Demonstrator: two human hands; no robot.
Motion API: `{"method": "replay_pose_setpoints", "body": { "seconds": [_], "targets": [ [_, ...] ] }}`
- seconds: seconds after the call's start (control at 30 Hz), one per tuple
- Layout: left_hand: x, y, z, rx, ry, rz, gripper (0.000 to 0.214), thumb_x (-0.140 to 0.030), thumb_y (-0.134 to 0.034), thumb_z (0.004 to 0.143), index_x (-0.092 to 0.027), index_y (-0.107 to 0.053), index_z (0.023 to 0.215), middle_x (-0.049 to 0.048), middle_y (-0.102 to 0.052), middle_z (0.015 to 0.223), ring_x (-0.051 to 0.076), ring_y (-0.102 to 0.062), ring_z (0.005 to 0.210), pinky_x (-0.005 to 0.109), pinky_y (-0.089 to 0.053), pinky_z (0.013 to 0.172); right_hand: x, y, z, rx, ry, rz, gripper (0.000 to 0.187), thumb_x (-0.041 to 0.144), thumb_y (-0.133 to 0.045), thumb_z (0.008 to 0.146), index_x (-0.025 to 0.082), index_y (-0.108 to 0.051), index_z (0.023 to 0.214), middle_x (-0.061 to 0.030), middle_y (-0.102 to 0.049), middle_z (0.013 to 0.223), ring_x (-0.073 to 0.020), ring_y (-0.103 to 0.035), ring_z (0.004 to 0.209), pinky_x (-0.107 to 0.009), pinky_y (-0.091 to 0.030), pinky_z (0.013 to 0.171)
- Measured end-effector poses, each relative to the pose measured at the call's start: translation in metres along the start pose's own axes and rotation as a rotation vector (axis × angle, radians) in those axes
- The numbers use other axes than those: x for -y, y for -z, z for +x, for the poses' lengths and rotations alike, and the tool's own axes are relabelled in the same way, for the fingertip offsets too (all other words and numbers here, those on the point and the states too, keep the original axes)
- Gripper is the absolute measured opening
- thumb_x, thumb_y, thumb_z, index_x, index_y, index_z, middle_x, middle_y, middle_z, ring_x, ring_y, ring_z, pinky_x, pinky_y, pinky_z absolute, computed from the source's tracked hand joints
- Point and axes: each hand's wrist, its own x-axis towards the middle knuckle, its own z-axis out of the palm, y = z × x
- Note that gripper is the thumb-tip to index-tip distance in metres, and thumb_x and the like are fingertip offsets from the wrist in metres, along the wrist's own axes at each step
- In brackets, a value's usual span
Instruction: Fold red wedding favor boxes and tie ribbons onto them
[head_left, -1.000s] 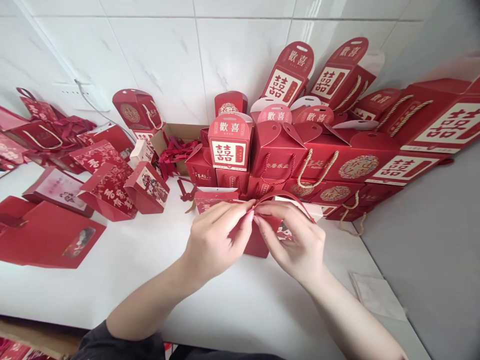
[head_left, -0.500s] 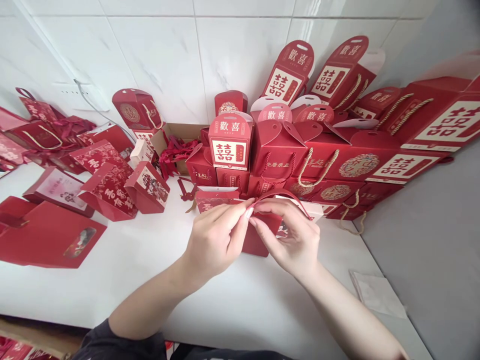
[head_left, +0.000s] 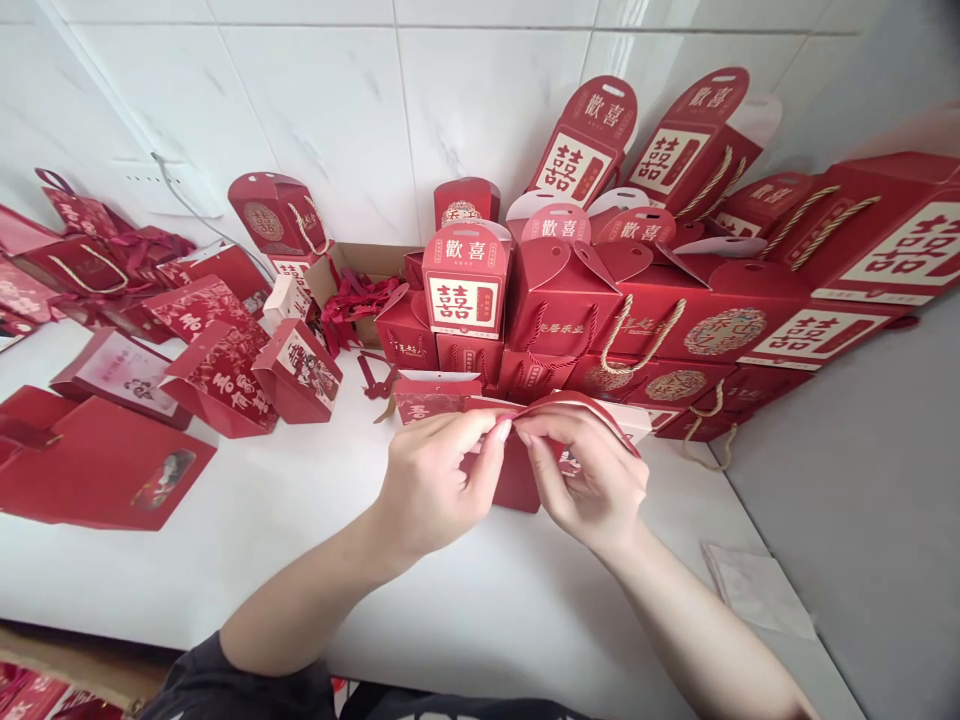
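Above the middle of the white table, my left hand [head_left: 442,480] pinches the end of a red ribbon-like strip [head_left: 577,400] between thumb and forefinger. Close beside it, my right hand [head_left: 589,480] is closed on the same strip, its thumb and forefinger almost meeting the left fingertips. From there the strip arcs over the back of my right fingers to the right. Behind and below both hands stands a plain red box [head_left: 517,490], partly covered by them. A patterned red box [head_left: 435,395] is just behind my left hand.
Red gift boxes with rope handles [head_left: 660,310] are stacked against the tiled wall at the back right. A cardboard box [head_left: 367,250] holds dark red ribbons. More red boxes [head_left: 225,380] and a flat-lying red bag [head_left: 112,460] occupy the left. A folded white sheet [head_left: 757,590] lies at right.
My right hand has drawn slightly away from the left fingertips, and the strip now lies lower over its fingers. The view has shifted a little.
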Motion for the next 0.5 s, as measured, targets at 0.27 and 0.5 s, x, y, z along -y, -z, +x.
{"method": "replay_pose_setpoints", "body": {
  "seconds": [0.27, 0.5],
  "targets": [
    [0.004, 0.005, 0.005, -0.027, 0.103, -0.093, 0.01, -0.015, -0.064, 0.086, -0.017, -0.073, 0.084, -0.0006, -0.072, 0.066, 0.01, -0.063, 0.053, 0.02, -0.051, 0.05, -0.001, 0.004, 0.0, -0.078, -0.011, 0.126, 0.026, 0.004, -0.062, 0.081, 0.021, -0.067, 0.1, -0.0056, -0.073, 0.088, -0.0212, -0.07, 0.078, -0.037, -0.059, 0.068],
    [0.016, -0.001, 0.001, -0.144, -0.344, 0.248, 0.038, -0.007, -0.067, 0.082, -0.017, -0.068, 0.118, 0.0052, -0.077, 0.101, 0.019, -0.075, 0.086, 0.027, -0.061, 0.084, 0.013, 0.009, 0.004, 0.053, -0.336, 0.142, 0.021, 0.029, -0.077, 0.079, 0.021, -0.067, 0.096, -0.0046, -0.069, 0.088, -0.0193, -0.064, 0.077, -0.034, -0.055, 0.069]
  ]
}}
